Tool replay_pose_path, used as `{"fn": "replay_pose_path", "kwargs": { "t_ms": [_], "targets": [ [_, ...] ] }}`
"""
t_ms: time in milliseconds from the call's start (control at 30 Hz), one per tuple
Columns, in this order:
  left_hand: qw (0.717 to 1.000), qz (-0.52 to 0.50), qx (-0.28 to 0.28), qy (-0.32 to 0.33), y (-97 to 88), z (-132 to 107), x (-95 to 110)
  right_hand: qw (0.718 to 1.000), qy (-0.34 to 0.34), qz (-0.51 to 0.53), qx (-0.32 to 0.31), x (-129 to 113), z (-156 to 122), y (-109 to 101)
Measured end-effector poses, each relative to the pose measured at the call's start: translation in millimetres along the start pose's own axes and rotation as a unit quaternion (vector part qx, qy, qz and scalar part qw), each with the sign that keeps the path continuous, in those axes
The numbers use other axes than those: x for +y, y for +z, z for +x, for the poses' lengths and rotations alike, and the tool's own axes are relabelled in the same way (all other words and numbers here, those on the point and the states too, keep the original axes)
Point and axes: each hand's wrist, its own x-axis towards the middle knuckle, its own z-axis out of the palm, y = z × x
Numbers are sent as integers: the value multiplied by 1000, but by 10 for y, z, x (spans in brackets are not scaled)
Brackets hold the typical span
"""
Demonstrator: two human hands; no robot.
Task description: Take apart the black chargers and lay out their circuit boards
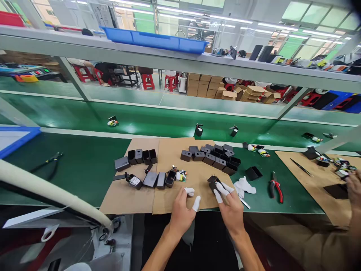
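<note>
My right hand [231, 212], with white finger cots on its fingertips, grips a small black charger case [213, 183] over the cardboard. What sits inside the case is too small to make out. My left hand [183, 209], also in white finger cots, is held near the cardboard's front edge, thumb and fingers apart, holding nothing. Beyond it lie a small circuit board [181, 175] and an open black case [170, 178]. A row of black cases [150, 179] continues leftward from there. Several more black cases [209, 159] are grouped behind my right hand.
Right of the cardboard sheet [169, 203] are a white cloth [244, 187], a black box [254, 173] and red-handled pliers [275, 187]. Other pliers [53, 163] lie at left. A co-worker's hand [354, 186] is at far right. Units [199, 130] ride the green belt [163, 122] behind.
</note>
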Motion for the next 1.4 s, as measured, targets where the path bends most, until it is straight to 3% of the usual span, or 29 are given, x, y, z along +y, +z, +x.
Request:
{"fn": "replay_pose_path", "kwargs": {
  "t_ms": [167,333,500,733,967,1133,1267,1400],
  "targets": [
    [1000,-8,-6,-9,-10,7,14,997,-29,-4,74,-190,285,-143],
    [1000,-16,-11,-12,9,10,-21,999,23,29,-33,-134,74,120],
    [1000,-20,-13,-9,19,10,-47,997,45,28,-55,-19,-103,235],
    [999,-28,-22,-10,-12,19,-27,996,78,30,-30,8,-158,249],
    [999,-33,-28,-13,15,8,-54,993,89,59,-49,26,-134,243],
    [999,-31,-32,-13,7,12,-55,991,112,69,6,42,-225,277],
    [999,-27,-30,-14,7,13,-48,992,95,74,35,47,-268,260],
    [999,-28,-29,-11,10,18,-39,994,82,74,10,35,-221,204]
  ]
}}
